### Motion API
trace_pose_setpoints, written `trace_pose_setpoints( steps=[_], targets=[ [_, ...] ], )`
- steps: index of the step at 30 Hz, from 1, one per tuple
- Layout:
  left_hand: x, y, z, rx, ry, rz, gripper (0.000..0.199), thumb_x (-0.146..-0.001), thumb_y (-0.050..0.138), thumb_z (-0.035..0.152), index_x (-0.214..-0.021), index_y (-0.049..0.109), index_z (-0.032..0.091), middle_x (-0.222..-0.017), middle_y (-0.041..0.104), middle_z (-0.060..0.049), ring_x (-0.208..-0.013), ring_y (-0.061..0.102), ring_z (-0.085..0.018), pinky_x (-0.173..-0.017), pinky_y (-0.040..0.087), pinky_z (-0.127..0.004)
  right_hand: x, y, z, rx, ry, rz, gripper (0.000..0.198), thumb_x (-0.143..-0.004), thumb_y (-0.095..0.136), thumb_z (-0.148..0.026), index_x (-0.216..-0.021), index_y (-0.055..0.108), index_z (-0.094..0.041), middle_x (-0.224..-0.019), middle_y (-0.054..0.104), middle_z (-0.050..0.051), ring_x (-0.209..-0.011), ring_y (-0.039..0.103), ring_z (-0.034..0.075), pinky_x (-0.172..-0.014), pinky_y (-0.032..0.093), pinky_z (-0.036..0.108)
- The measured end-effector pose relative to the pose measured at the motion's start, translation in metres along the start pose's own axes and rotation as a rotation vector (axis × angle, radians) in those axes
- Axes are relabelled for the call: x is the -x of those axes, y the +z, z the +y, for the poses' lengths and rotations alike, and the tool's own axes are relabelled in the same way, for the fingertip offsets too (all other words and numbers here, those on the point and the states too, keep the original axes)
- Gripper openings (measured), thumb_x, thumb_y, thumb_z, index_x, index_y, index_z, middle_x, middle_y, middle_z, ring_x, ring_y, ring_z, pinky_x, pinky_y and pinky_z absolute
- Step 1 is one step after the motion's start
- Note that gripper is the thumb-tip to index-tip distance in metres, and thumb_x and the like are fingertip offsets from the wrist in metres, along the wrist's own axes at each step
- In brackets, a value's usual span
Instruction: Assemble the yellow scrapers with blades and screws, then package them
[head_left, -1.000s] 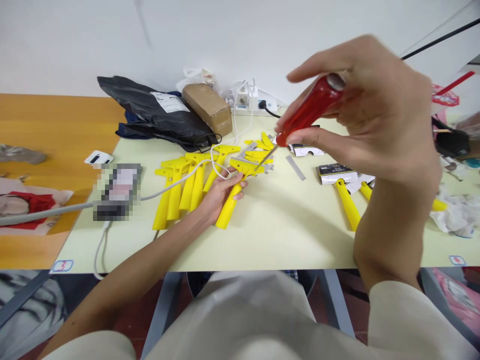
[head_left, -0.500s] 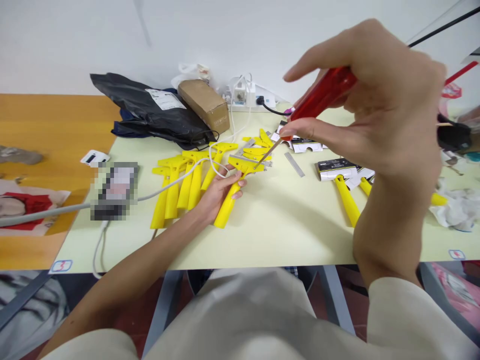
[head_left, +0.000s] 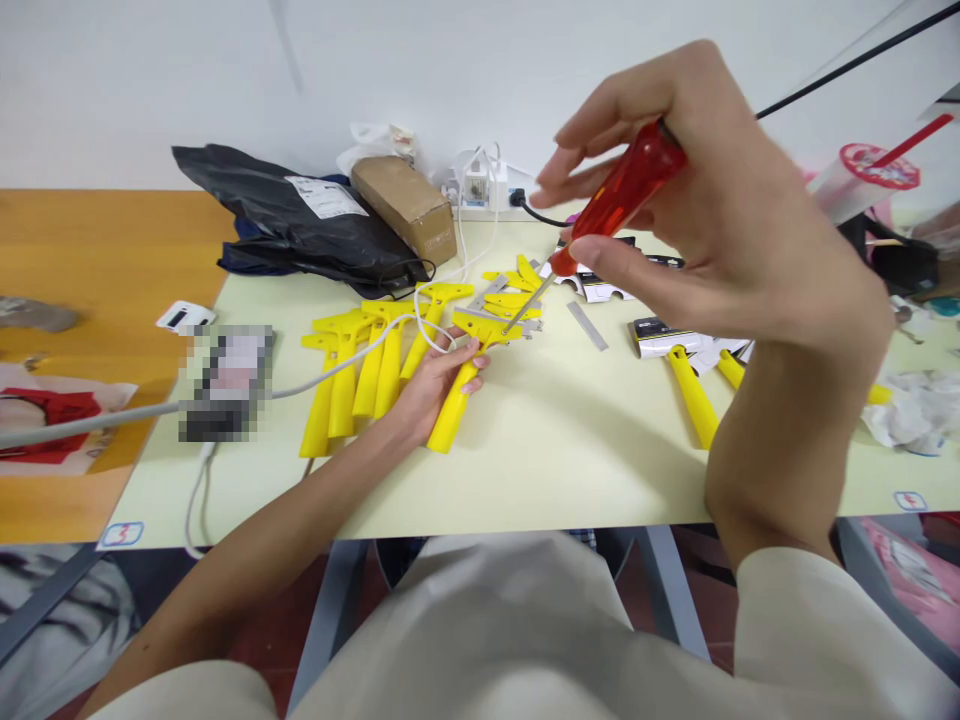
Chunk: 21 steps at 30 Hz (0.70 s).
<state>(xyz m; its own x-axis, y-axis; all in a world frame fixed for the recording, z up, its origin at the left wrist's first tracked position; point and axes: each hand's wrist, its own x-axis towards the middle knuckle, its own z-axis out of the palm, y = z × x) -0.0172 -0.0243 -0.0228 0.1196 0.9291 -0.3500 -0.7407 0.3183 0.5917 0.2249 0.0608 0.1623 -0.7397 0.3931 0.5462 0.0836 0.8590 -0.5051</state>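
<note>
My left hand (head_left: 439, 385) is closed around the neck of a yellow scraper (head_left: 454, 405), its wide head pointing away from me. In my right hand (head_left: 720, 200) is a screwdriver with a clear red handle (head_left: 622, 190), gripped between thumb and fingers. Its thin shaft slants down to the left, and the tip meets the scraper's head near a screw hole. Several more yellow scrapers (head_left: 367, 365) lie side by side left of my left hand. Loose yellow head pieces (head_left: 517, 290) and a flat metal blade (head_left: 586, 326) lie beyond the held scraper.
A black plastic parcel (head_left: 300, 225), a brown box (head_left: 409, 205) and a power strip (head_left: 480, 190) stand along the wall. White cable (head_left: 345, 360) crosses the scrapers. Packaged scrapers (head_left: 690, 385), a lidded cup (head_left: 870, 180) and crumpled tissue (head_left: 915, 410) are on the right.
My right hand has turned around the screwdriver, its fingers reaching further left and the handle shifting slightly left. My left hand keeps hold of the scraper. More of the lidded cup shows.
</note>
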Motion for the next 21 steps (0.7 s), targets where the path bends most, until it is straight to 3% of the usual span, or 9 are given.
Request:
trace_pose_setpoints(
  steps=[3, 6, 8, 10, 14, 17, 21],
  targets=[
    [0.0, -0.0001, 0.0001, -0.011, -0.002, -0.02, 0.045, -0.083, 0.09, 0.007, -0.112, 0.059, 0.023, -0.101, 0.067, -0.001, -0.072, 0.067, -0.009, -0.046, 0.043, -0.015, 0.0018, 0.0003, -0.0027, 0.067, 0.032, 0.089, 0.043, -0.094, 0.087, -0.035, -0.134, 0.074, -0.043, -0.113, 0.073, -0.001, -0.104, 0.079, 0.028, -0.089, 0.072, 0.042],
    [0.0001, -0.0003, -0.0002, -0.007, -0.003, -0.03, 0.046, -0.083, 0.09, 0.006, -0.112, 0.058, 0.023, -0.098, 0.066, 0.0, -0.072, 0.067, -0.009, -0.046, 0.043, -0.015, 0.0038, 0.0001, -0.0033, 0.157, 0.11, 0.088, 0.048, -0.093, 0.09, -0.034, -0.137, 0.071, -0.043, -0.121, 0.069, -0.001, -0.107, 0.077, 0.026, -0.092, 0.072, 0.041],
    [0.0005, 0.0001, -0.0001, -0.007, -0.002, -0.021, 0.046, -0.083, 0.09, 0.006, -0.112, 0.058, 0.023, -0.098, 0.066, 0.0, -0.072, 0.067, -0.009, -0.046, 0.042, -0.015, 0.0036, 0.0002, -0.002, 0.088, 0.054, 0.01, 0.058, -0.09, 0.09, -0.031, -0.142, 0.067, -0.042, -0.13, 0.066, 0.0, -0.112, 0.076, 0.026, -0.092, 0.072, 0.04],
    [0.0012, 0.0012, 0.0002, -0.011, -0.002, -0.009, 0.046, -0.083, 0.09, 0.006, -0.112, 0.059, 0.023, -0.1, 0.067, -0.001, -0.072, 0.067, -0.009, -0.046, 0.042, -0.015, 0.003, 0.0008, -0.0016, 0.01, 0.009, -0.003, 0.053, -0.09, 0.09, -0.033, -0.137, 0.068, -0.041, -0.132, 0.066, 0.0, -0.115, 0.076, 0.028, -0.091, 0.072, 0.041],
    [0.0022, 0.0023, 0.0003, -0.004, -0.012, -0.012, 0.048, -0.081, 0.089, 0.005, -0.112, 0.058, 0.024, -0.098, 0.066, 0.0, -0.072, 0.067, -0.01, -0.046, 0.042, -0.016, 0.004, 0.0023, -0.0046, 0.082, 0.089, 0.137, 0.033, -0.093, 0.09, -0.041, -0.122, 0.075, -0.04, -0.11, 0.072, 0.0, -0.106, 0.078, 0.03, -0.088, 0.073, 0.045],
    [0.0012, 0.001, -0.0003, -0.011, -0.011, -0.019, 0.048, -0.081, 0.09, 0.004, -0.112, 0.058, 0.024, -0.096, 0.065, 0.001, -0.072, 0.067, -0.01, -0.046, 0.042, -0.015, 0.0037, 0.0011, -0.0024, 0.131, 0.095, 0.122, 0.044, -0.091, 0.092, -0.037, -0.129, 0.071, -0.043, -0.118, 0.069, 0.0, -0.104, 0.075, 0.028, -0.086, 0.072, 0.043],
    [-0.0006, -0.0003, -0.0007, -0.025, 0.01, -0.023, 0.046, -0.083, 0.09, 0.007, -0.113, 0.058, 0.023, -0.102, 0.067, 0.0, -0.072, 0.066, -0.009, -0.046, 0.042, -0.015, 0.0009, -0.0003, 0.0048, -0.014, 0.007, -0.003, 0.06, -0.085, 0.09, -0.027, -0.137, 0.066, -0.044, -0.132, 0.067, 0.0, -0.111, 0.075, 0.03, -0.094, 0.071, 0.046]
  ],
)
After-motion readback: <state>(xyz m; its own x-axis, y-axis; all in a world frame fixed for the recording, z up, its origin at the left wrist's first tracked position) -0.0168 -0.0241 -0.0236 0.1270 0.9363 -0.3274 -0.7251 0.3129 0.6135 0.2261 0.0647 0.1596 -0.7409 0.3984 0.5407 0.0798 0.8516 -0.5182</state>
